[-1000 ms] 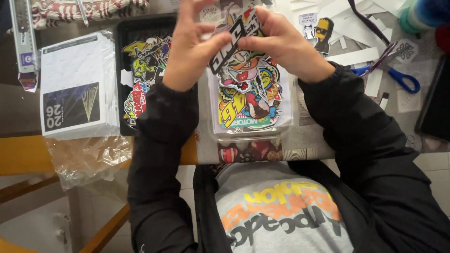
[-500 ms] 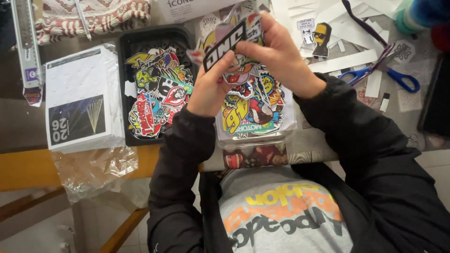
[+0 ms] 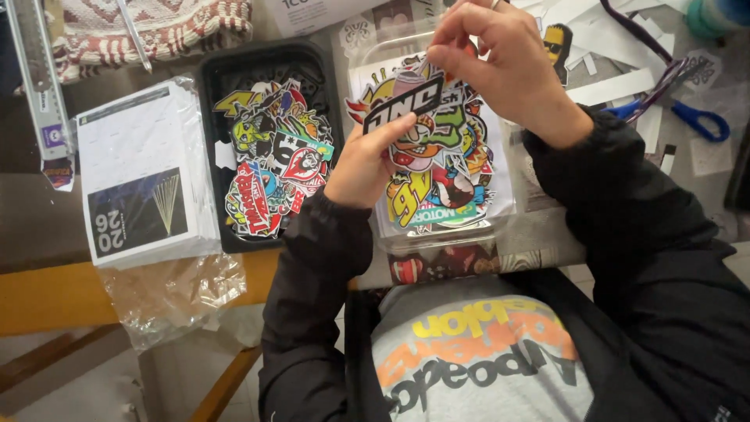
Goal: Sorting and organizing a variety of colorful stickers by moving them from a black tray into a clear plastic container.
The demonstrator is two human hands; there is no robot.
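Black-and-white lettering marks the long sticker (image 3: 404,103) pinched between both hands above a table. The left hand (image 3: 367,160) rises from a black sleeve at about 7 o'clock of the sticker, palm turned inward, thumb stretched up along the sticker's lower edge and fingers curled behind it, so it is closed on the sticker. The right hand (image 3: 504,70) comes in from 3 o'clock, wrist bent, knuckles toward the camera, its fingertips (image 3: 439,56) closed on the sticker's upper right end. The sticker is tilted, its right end higher than its left.

Directly beneath the hands lies a clear plastic tray (image 3: 500,207) filled with colourful cartoon stickers. At 9 o'clock of it, just beside, sits a black tray (image 3: 211,86) holding another heap of stickers. Further toward 9 o'clock is a stack of white booklets (image 3: 141,172) resting on crumpled clear wrap (image 3: 172,293). At 2 o'clock, well apart from the hands, blue-handled scissors (image 3: 699,117) lie among white paper strips (image 3: 617,84). A metal ruler (image 3: 35,78) lies at 10 o'clock near the table's far left.
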